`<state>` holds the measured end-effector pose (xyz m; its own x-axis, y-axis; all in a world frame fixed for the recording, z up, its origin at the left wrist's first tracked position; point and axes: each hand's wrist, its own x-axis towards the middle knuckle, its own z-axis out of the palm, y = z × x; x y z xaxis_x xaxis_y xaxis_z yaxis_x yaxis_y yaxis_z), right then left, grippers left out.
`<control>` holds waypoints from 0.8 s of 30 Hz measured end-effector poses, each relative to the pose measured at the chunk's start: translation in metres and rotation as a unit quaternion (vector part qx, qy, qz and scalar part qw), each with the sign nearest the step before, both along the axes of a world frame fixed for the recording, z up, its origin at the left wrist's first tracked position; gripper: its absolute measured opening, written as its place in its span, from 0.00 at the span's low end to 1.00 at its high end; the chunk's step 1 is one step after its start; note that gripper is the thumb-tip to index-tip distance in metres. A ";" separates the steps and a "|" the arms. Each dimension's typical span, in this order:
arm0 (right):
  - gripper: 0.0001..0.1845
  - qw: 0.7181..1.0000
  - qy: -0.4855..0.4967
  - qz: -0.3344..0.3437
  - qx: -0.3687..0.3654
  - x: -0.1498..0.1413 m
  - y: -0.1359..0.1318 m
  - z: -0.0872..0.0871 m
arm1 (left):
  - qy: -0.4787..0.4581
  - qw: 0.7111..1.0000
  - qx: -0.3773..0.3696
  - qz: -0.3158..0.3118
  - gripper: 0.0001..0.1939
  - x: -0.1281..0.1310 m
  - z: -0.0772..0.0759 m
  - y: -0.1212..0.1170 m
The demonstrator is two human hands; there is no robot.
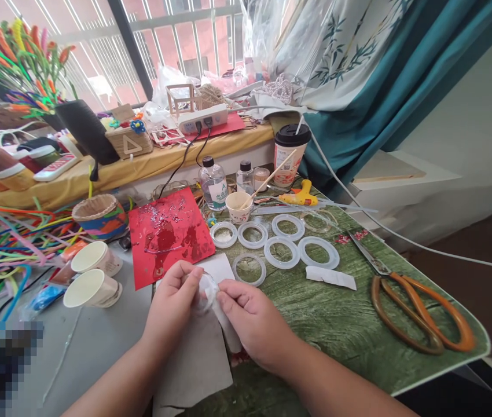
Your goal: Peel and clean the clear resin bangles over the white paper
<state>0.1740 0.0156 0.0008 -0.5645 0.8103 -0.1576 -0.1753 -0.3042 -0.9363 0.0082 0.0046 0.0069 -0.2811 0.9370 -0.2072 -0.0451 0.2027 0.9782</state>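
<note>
My left hand (177, 300) pinches a clear ring (205, 295) between thumb and fingers, above the grey-white sheet. Closed on a strip of white tissue (225, 324), my right hand (250, 318) presses it to the ring's right side; the tissue hangs down below the fingers. Beyond my hands lie several translucent ring moulds (281, 252) on the green table mat. A folded white tissue (330, 278) rests to the right of them. A paper cup (239, 207) with a wooden stick in it stands behind the moulds.
Large scissors (415, 307) with orange handles lie at right, blades pointing away. A red sheet (170, 237) with wet, glossy patches is at left, near two tipped paper cups (92, 288). Bottles (213, 184), a lidded drink cup (290, 156) and a yellow glue gun (302, 194) stand behind.
</note>
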 end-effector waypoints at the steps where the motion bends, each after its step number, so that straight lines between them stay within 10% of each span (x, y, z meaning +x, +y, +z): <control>1: 0.21 0.999 0.013 0.018 -0.036 0.000 0.000 -0.001 | 0.002 1.000 0.001 0.001 0.25 0.001 0.000 0.000; 18: 0.21 0.995 0.057 -0.026 -0.083 -0.002 0.008 -0.005 | 0.010 0.999 0.011 -0.030 0.23 0.000 -0.005 0.001; 24: 0.24 0.992 0.066 -0.054 -0.096 -0.003 0.011 -0.011 | 0.175 0.978 0.088 -0.069 0.13 -0.001 -0.005 0.000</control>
<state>0.1712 0.0264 -0.0106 -0.5021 0.8295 -0.2446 -0.3337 -0.4467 -0.8301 0.0068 0.0048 0.0018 -0.1743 0.9836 0.0462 0.3146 0.0112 0.9491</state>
